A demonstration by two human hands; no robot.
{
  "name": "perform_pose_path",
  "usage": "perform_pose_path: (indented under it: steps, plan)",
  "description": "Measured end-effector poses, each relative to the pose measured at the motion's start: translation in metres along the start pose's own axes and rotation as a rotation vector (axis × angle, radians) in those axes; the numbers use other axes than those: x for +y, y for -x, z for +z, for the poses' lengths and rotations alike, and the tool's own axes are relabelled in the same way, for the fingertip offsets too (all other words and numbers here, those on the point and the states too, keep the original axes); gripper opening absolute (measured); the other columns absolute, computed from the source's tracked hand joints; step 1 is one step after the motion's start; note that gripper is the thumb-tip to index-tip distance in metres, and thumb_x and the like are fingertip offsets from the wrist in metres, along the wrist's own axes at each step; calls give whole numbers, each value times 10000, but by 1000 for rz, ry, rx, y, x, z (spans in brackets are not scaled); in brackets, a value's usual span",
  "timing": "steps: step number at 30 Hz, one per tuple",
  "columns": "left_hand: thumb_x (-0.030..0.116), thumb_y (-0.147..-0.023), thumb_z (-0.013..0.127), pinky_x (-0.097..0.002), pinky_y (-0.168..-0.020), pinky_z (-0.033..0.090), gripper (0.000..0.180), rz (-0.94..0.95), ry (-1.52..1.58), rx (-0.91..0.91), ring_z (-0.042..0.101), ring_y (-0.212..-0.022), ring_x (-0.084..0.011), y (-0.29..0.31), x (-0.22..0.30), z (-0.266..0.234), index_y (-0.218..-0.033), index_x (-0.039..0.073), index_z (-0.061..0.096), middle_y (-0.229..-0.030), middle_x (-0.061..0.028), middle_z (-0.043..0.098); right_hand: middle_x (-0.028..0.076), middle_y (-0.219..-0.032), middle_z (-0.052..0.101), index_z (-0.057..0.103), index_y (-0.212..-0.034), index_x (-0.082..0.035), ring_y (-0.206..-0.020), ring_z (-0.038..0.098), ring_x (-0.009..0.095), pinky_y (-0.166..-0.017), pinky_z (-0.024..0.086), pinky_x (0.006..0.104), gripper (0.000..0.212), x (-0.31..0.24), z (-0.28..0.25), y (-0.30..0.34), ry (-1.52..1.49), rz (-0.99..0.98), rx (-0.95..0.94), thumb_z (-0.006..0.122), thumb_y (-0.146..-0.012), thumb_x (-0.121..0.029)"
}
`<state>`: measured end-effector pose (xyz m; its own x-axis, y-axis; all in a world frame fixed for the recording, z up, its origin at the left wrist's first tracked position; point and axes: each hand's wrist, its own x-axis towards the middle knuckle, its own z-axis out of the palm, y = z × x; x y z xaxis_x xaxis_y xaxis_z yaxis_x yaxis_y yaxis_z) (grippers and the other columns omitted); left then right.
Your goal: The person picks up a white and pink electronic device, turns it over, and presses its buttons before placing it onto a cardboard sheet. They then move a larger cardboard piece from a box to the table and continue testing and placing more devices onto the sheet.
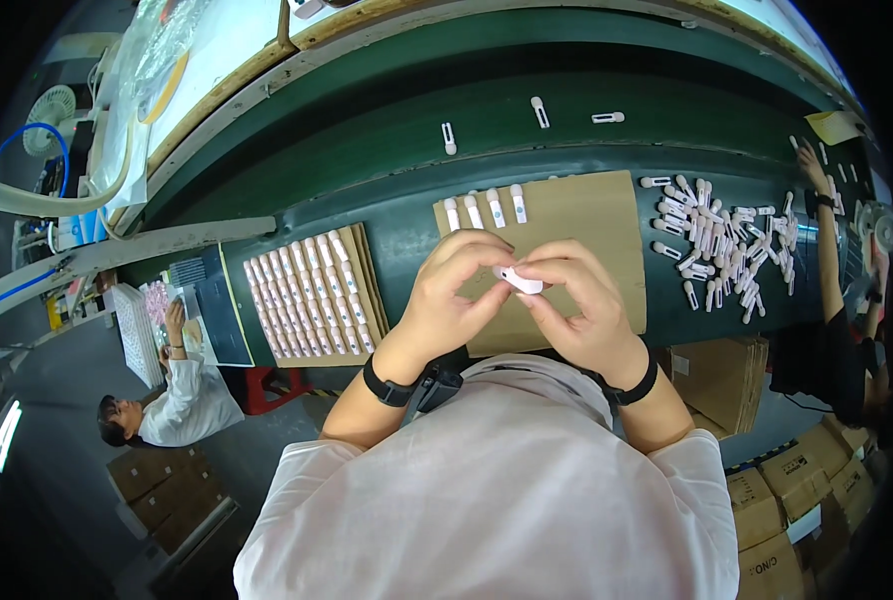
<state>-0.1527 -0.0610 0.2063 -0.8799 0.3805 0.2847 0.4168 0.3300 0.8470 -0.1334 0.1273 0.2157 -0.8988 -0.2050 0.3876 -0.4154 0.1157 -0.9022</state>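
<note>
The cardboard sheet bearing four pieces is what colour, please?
The cardboard sheet is brown, clearest in head view.

A long, dark-green worktop (394,225) is carrying a flat brown cardboard sheet (587,215), a brown cardboard stack (366,278) to its left, and scattered white-and-pale-pink round-headed pieces (707,238) to its right.

Landmark: green worktop (402,220). Past its left end: white fan (49,118), blue hose (66,150). Beyond its far-left side: white-topped bench (229,38) carrying clear plastic wrap (172,45). Near side, left: red stool (263,390), partly hidden; person in white top (189,410); stacked brown boxes (162,485), dim. Near side, right: brown cardboard (712,378); cartons (799,480) farther from the worktop.
</note>
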Motion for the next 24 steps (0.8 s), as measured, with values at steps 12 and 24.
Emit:
perform_pose_path:
  steps: [12, 24]
  plan:
    - [49, -797, 692, -365, -785, 503, 194, -301, -272, 92, 629, -897, -316, 42, -97, -7, -976, 3, 630, -1000, -155, 634, 109, -1038, 648, 607, -1022, -18, -905, 650, 305, -751, 541, 352, 208, 154, -10, 16, 496, 105, -47, 638, -823, 34]
    - [46, -834, 665, -320, -733, 521, 102, -535, -308, 292, 651, -810, -236, 61, -196, -21, -919, -9, 656, -903, -133, 654, 53, -1152, 602, 620, -991, -71, -1004, 597, 267, -842, 499, 371, 160, 203, 0, 42, 778, 72, -283, 614, -832, -68]
